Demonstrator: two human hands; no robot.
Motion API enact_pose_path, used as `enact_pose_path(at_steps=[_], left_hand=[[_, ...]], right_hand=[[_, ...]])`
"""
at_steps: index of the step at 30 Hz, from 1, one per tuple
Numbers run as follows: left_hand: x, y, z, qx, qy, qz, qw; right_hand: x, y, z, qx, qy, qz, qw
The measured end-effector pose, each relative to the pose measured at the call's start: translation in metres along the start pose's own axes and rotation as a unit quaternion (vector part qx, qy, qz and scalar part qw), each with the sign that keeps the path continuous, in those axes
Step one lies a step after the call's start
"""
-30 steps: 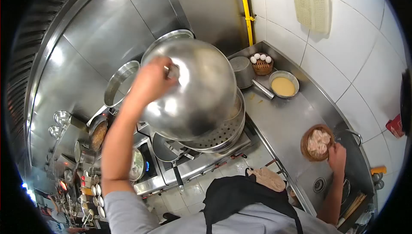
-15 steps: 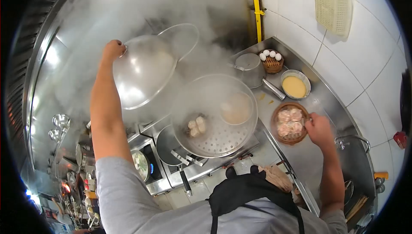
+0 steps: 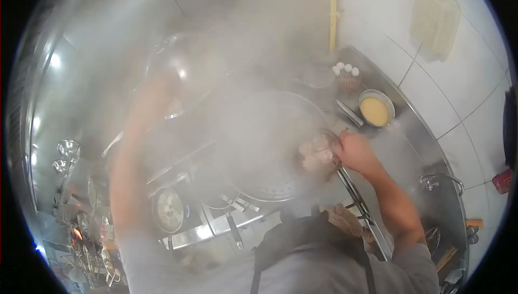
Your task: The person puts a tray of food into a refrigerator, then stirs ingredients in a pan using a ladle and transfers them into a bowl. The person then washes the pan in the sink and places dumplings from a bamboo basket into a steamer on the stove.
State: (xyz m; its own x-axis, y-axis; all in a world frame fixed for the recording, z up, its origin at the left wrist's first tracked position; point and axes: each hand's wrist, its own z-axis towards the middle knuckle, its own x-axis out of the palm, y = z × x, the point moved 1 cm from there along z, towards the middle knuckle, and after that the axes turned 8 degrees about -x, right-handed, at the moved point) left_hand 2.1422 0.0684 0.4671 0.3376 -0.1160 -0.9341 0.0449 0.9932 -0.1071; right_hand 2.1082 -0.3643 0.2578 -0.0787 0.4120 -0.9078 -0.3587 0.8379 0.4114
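Thick steam blurs the middle of the view. My right hand point(image 3: 356, 151) grips the edge of a small round bamboo steamer basket point(image 3: 317, 156) holding pinkish dumplings. It hangs over the right side of the large perforated steamer pan point(image 3: 275, 190), whose contents the steam hides. On the left, my left hand point(image 3: 162, 91) is smeared by steam and motion at the large domed metal lid point(image 3: 186, 81). Its fingers are hard to make out, but it appears closed on the lid.
Right of the pan, a metal counter bears a bowl of yellow liquid point(image 3: 374, 111), a pot handle point(image 3: 349, 113) and several white eggs point(image 3: 346, 69) on a small basket. A frying pan with pale food point(image 3: 168, 209) sits on the stove. A faucet point(image 3: 440, 180) is far right.
My right hand has carried the basket left, from above the counter to over the steamer pan. My left hand has shifted right and down with the lid. Steam has thickened greatly.
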Motion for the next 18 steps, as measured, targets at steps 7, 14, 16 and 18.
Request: enact_pose_path(at_steps=[7,14,16,18], left_hand=[[0.252,-0.01,-0.157,-0.021,0.229,-0.123,0.966],[0.291,-0.068,-0.13,0.141,0.13,0.159,0.969],[0.256,-0.068,-0.128,0.104,-0.018,0.127,0.986],[0.214,-0.036,-0.132,0.003,-0.004,0.069,0.998]], right_hand=[[-0.029,-0.04,-0.008,0.027,-0.043,-0.042,0.998],[-0.012,-0.022,0.002,-0.021,-0.03,-0.022,0.999],[-0.004,-0.005,0.004,-0.029,-0.011,-0.002,1.0],[0.015,0.008,0.01,-0.054,0.009,0.018,0.998]])
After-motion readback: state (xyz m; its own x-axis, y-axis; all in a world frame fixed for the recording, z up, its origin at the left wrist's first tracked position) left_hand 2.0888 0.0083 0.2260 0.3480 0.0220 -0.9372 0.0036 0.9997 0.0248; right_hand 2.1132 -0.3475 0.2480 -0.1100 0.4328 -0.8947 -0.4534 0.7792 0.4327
